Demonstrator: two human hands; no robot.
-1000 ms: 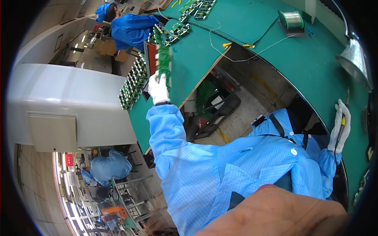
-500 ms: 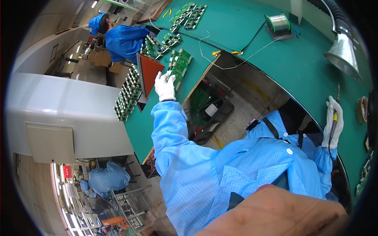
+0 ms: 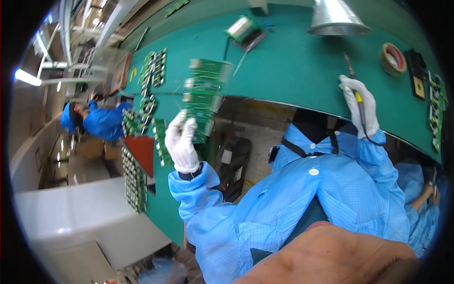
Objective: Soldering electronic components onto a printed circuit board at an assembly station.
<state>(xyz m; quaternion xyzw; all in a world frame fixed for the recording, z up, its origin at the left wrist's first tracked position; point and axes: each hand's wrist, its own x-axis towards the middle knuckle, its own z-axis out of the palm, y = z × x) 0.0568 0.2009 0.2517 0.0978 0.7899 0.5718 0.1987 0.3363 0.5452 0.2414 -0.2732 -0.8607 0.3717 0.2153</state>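
Observation:
My left hand [image 3: 182, 149], in a white glove, grips the lower left edge of a long green circuit board [image 3: 201, 102]. The board is raised off the green bench top and slightly blurred by motion. At the right, my gloved right hand [image 3: 362, 106] is closed around a soldering iron [image 3: 359, 99] with a yellow band on its handle. The iron's tip points up and away over the bench, touching nothing that I can see. A spool of solder wire [image 3: 242, 29] stands beyond the held board, its thin wire trailing toward the board.
A metal funnel-shaped hood [image 3: 338, 19] hangs at the far right. Near it are a tape roll [image 3: 393, 60], a black tray [image 3: 417, 75] and circuit boards [image 3: 435, 111]. More boards [image 3: 135, 182] fill the left side beside a reddish-brown panel [image 3: 141, 151]. Co-workers [image 3: 101, 120] sit at both sides.
My left hand has lifted the circuit board from the bench and brought it rightward, in front of me. My right hand still holds the soldering iron. The view has turned to the right.

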